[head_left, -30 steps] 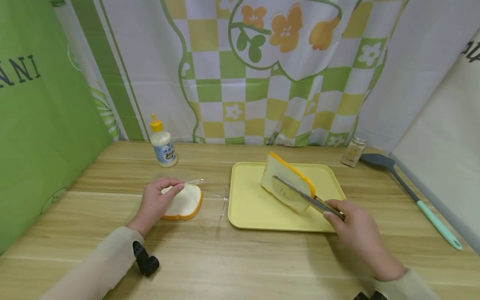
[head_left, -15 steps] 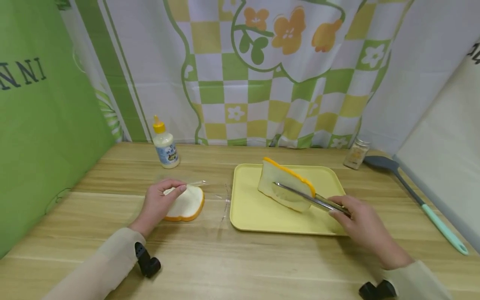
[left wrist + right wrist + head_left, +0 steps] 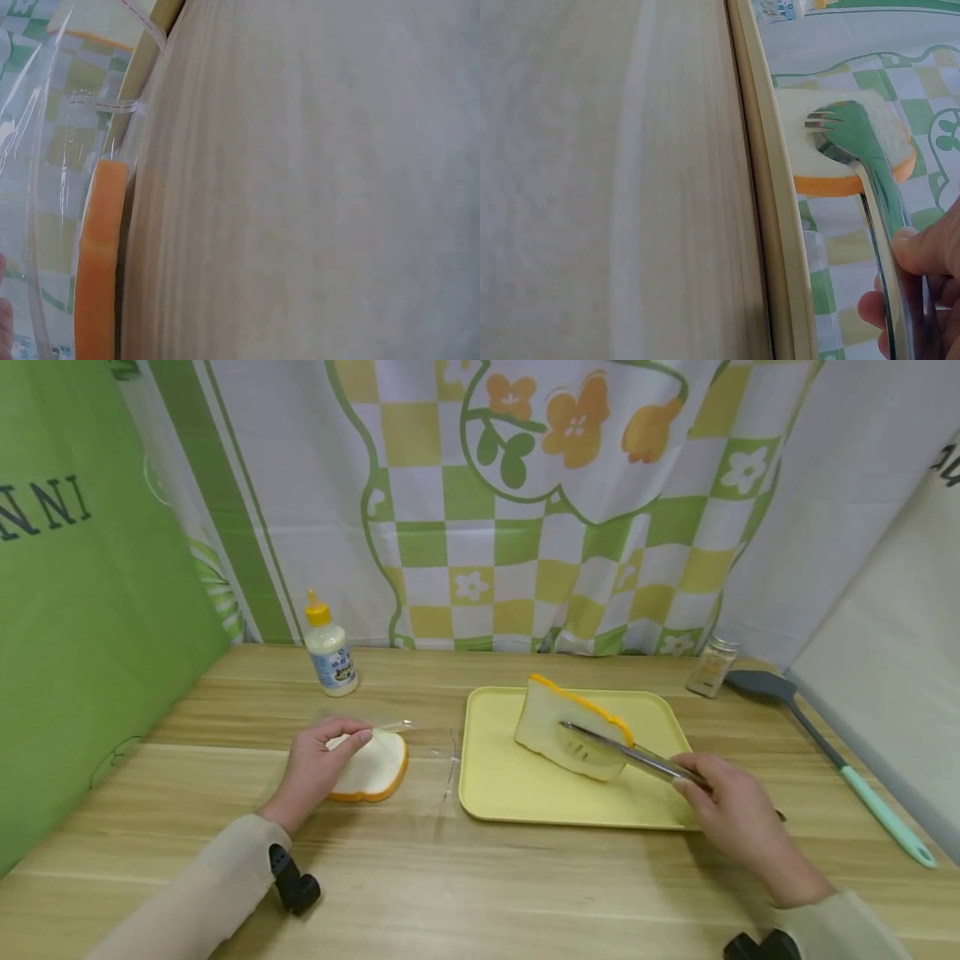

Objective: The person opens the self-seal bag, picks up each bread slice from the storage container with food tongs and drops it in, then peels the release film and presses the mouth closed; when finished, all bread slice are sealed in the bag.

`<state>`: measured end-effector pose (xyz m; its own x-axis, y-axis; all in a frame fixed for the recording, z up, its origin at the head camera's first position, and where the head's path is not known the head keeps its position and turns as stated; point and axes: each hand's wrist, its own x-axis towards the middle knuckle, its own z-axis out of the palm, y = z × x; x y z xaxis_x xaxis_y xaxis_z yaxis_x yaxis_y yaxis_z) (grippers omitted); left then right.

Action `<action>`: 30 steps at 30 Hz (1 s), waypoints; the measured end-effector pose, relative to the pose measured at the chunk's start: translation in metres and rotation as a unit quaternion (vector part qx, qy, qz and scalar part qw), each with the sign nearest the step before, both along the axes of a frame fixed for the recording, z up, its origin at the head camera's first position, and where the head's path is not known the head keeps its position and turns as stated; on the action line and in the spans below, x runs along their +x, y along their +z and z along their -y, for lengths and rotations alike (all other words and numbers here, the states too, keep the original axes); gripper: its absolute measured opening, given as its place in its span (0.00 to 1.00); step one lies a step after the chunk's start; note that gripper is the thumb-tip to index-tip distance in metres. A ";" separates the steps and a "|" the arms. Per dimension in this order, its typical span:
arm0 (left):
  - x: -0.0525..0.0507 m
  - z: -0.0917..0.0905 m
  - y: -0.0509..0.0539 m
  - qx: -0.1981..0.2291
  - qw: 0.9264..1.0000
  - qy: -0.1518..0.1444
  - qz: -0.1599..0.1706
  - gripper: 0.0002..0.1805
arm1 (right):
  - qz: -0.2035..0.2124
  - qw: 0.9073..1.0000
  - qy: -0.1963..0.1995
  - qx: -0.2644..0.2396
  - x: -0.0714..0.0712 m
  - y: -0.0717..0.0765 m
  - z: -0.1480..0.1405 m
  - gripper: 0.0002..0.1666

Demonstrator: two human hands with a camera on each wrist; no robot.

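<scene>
My left hand (image 3: pixel 315 764) pinches the edge of a clear plastic bag (image 3: pixel 45 150) above a bread slice (image 3: pixel 386 768) with an orange crust. A red-marked strip runs along the film in the left wrist view. My right hand (image 3: pixel 738 814) grips metal tongs (image 3: pixel 660 766), whose visible head has fork-like tines in the right wrist view. Between the tong arms a second bread slice (image 3: pixel 540 718) stands tilted over the yellow tray (image 3: pixel 495 793), its orange crust upward. Whether its lower edge touches the tray, I cannot tell.
At the back left stands a squeeze bottle (image 3: pixel 332 662) with a yellow cap. A spice jar (image 3: pixel 712 668) is at the back right, beside a dark spatula (image 3: pixel 813 727) with a mint handle. A patterned cloth (image 3: pixel 517 568) hangs behind the table (image 3: pixel 450 893).
The right hand and tongs have shifted right, so the tong tip lies farther right on the second slice. That slice sits slightly lower and farther left over the tray. The left hand stays put.
</scene>
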<state>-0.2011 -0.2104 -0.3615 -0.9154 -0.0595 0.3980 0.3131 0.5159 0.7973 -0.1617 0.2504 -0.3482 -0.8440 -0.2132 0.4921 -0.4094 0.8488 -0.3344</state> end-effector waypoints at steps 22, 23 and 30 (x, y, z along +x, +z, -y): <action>-0.003 0.004 0.012 -0.100 0.994 -0.045 -0.020 0.06 | 0.412 0.889 0.122 -0.161 0.002 0.029 0.077 0.13; -0.002 0.005 0.012 -0.102 0.993 -0.047 -0.021 0.06 | 0.424 0.882 0.128 -0.163 0.000 0.027 0.079 0.13; 0.002 0.007 0.009 -0.107 0.992 -0.059 -0.032 0.05 | 0.492 0.831 0.172 -0.194 -0.011 0.020 0.073 0.15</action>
<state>-0.1993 -0.2177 -0.3529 -0.8837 0.1394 0.4469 0.4277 0.6284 0.6498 -0.1723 0.1769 -0.3282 -0.8008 -0.5119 -0.3110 0.0275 0.4873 -0.8728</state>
